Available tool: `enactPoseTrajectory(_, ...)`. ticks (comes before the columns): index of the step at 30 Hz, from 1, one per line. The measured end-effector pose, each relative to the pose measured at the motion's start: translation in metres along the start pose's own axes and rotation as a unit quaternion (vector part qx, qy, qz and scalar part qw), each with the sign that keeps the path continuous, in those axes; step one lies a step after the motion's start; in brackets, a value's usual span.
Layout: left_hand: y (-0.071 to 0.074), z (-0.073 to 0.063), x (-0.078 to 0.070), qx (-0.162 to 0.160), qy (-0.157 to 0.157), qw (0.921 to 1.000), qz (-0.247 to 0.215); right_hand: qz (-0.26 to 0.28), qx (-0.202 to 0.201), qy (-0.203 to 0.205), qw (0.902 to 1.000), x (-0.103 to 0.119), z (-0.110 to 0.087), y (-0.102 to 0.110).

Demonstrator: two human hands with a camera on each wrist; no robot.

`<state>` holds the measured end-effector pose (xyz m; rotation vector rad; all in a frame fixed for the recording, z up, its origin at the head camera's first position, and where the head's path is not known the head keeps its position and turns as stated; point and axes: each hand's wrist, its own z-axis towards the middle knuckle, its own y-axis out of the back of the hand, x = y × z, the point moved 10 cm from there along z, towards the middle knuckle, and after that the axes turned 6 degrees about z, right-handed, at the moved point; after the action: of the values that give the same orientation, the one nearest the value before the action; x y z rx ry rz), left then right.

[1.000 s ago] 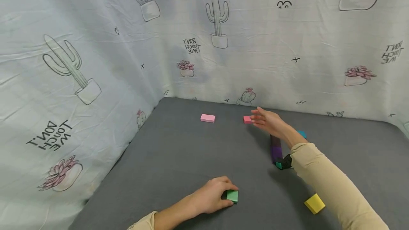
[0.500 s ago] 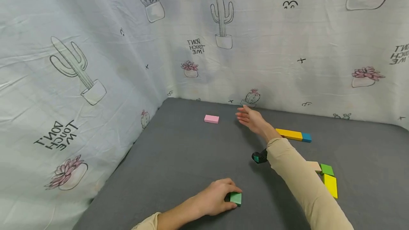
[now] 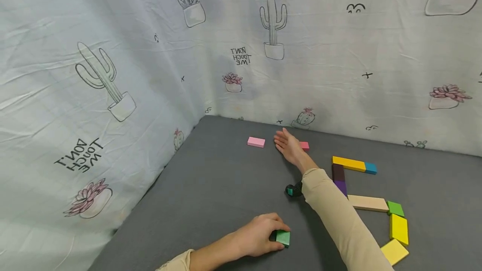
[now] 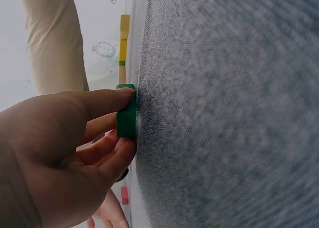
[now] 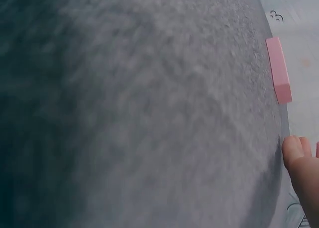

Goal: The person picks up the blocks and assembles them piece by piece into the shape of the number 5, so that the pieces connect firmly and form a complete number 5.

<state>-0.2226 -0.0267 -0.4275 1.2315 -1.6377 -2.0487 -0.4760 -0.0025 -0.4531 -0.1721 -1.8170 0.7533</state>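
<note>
My left hand (image 3: 260,234) pinches a small green block (image 3: 283,238) between thumb and fingers, low over the grey table (image 3: 211,195). In the left wrist view the green block (image 4: 126,125) stands at the cloth surface, thumb and fingertips on it. My right hand (image 3: 289,147) reaches toward the far edge with fingers extended and nothing in it. To its left lies a light pink block (image 3: 256,141), apart from the fingers; the right wrist view also shows this pink block (image 5: 279,71) beyond the fingertips. Just right of the hand, a coral-red block (image 3: 304,145) is partly covered by it.
A winding row of blocks lies to the right: orange (image 3: 348,163), blue (image 3: 370,168), dark brown (image 3: 338,172), purple (image 3: 340,187), beige (image 3: 367,203), green (image 3: 395,208) and yellow (image 3: 399,228). My right sleeve (image 3: 339,216) partly covers it. A printed curtain (image 3: 320,53) hangs behind.
My right hand has moved left, past the coral-red block and nearer the light pink one. More of the block row shows beside the sleeve. The left hand keeps its pinch on the green block.
</note>
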Motion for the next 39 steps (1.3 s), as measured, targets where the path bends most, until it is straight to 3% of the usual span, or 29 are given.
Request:
enactPoseTrajectory(3, -0.001, 0.0, 0.0, 0.0, -0.005, 1.0, 0.003, -0.01, 0.018, 0.005, 0.9998, -0.002, 0.002, -0.007)
enactPoseTrajectory(13, 0.002, 0.002, -0.002, -0.01, -0.02, 0.9997, 0.006, -0.117, 0.065, 0.007, 0.991, -0.007, 0.014, -0.027)
enactPoseTrajectory(19, 0.0, 0.001, -0.001, -0.005, -0.014, 0.9999, 0.007, -0.198, 0.055, -0.001, 0.9785, -0.008, 0.017, -0.027)
enactPoseTrajectory(23, 0.0, 0.001, -0.001, -0.005, -0.015, 0.9998, 0.007, -0.281, 0.021, 0.01, 0.9595, -0.008, 0.018, -0.026)
enactPoseTrajectory(27, 0.0, 0.001, -0.001, -0.003, -0.019, 0.9998, 0.009, -0.363, 0.0, 0.035, 0.9311, -0.008, 0.019, -0.031)
enactPoseTrajectory(31, -0.001, 0.001, -0.001, 0.002, -0.017, 0.9998, 0.011, -0.405, 0.008, 0.064, 0.9121, -0.009, 0.018, -0.041)
enactPoseTrajectory(34, -0.002, 0.001, 0.0, 0.003, -0.017, 0.9998, 0.012, -0.422, 0.017, 0.077, 0.9034, -0.01, 0.019, -0.048)
enactPoseTrajectory(39, -0.003, 0.001, 0.0, -0.002, -0.022, 0.9997, 0.014, -0.469, 0.028, 0.092, 0.8779, -0.014, 0.023, -0.054)
